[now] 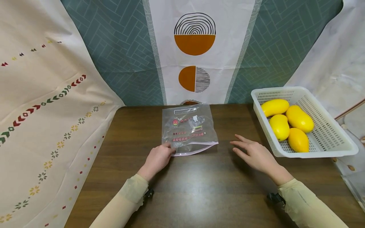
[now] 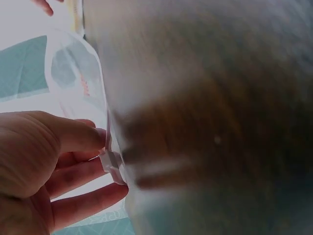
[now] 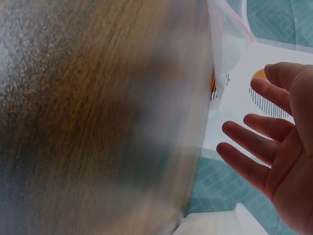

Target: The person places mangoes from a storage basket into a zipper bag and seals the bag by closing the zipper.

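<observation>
- Zip bag, clear and printed, lies flat on the brown table near its far edge.
- My left hand pinches the bag's near-left corner between thumb and fingers.
- My right hand hovers spread and empty, just right of the bag.
- Four yellow mangoes sit in a white basket at right.

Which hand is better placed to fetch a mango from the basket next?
Right. The right hand is open and free beside the white basket of mangoes, while the left hand pinches the zip bag's corner.
</observation>
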`<state>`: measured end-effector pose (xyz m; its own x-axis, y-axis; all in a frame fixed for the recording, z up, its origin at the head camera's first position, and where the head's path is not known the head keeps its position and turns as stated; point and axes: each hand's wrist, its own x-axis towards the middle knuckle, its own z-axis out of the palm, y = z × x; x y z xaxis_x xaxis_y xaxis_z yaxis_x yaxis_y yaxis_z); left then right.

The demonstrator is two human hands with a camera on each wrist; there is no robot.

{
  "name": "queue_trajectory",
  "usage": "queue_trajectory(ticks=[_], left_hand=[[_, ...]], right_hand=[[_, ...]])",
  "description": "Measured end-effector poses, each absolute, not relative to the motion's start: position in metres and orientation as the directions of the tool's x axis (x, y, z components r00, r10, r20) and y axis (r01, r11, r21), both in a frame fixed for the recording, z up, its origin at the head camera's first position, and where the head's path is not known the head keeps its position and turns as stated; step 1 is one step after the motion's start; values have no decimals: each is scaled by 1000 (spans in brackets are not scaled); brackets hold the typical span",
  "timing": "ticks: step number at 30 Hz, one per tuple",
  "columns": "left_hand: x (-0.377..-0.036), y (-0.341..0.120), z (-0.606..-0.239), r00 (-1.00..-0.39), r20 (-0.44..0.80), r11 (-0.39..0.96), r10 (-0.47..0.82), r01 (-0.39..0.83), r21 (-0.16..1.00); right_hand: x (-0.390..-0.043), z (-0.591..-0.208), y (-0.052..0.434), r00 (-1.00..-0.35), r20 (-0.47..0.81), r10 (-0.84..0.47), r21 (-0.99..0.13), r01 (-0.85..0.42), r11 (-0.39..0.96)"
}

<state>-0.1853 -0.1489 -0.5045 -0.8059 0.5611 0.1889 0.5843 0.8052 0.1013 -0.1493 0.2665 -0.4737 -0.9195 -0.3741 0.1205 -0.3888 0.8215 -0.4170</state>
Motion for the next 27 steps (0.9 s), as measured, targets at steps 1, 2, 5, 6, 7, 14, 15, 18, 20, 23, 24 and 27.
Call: queue_trajectory(ticks=[1,2,5,6,7,14,15,18,20,23,24,27], left_hand=[[-185,-149,-505,-803,198,805,562,586,94],[-185,-149,-505,-801,207,804,562,587,89],[-186,-150,-506,-797,239,804,555,588,92],[-186,-150,-506,-795,249,803,553,588,94],[-186,-150,-507,-793,259,802,551,589,97],[-186,-150,-505,-779,309,796,545,597,99],[-186,-150,-504,-773,318,794,549,601,90],[-186,-150,-504,-751,349,786,561,615,61],[-187,-150,-505,-738,367,782,566,622,47],[-187,-150,-505,-724,392,778,567,627,34],[-187,-150,-505,-720,401,777,566,629,32],[-186,-149,-504,-705,427,773,567,634,19]], right_hand=[[-149,-474,267,-919,122,-375,-416,-390,821],[-149,-474,267,-919,122,-376,-415,-391,821],[-149,-474,267,-919,121,-375,-416,-390,821],[-149,-474,267,-919,120,-375,-417,-389,821],[-149,-473,267,-920,119,-373,-418,-387,822],[-150,-472,268,-923,109,-370,-423,-380,822],[-150,-472,268,-923,110,-369,-422,-380,823],[-150,-471,268,-922,123,-367,-413,-383,826],[-149,-471,269,-922,129,-366,-411,-386,826],[-149,-470,270,-923,127,-363,-414,-382,826],[-149,-470,271,-924,122,-363,-417,-380,826],[-149,-470,272,-925,121,-360,-415,-377,828]])
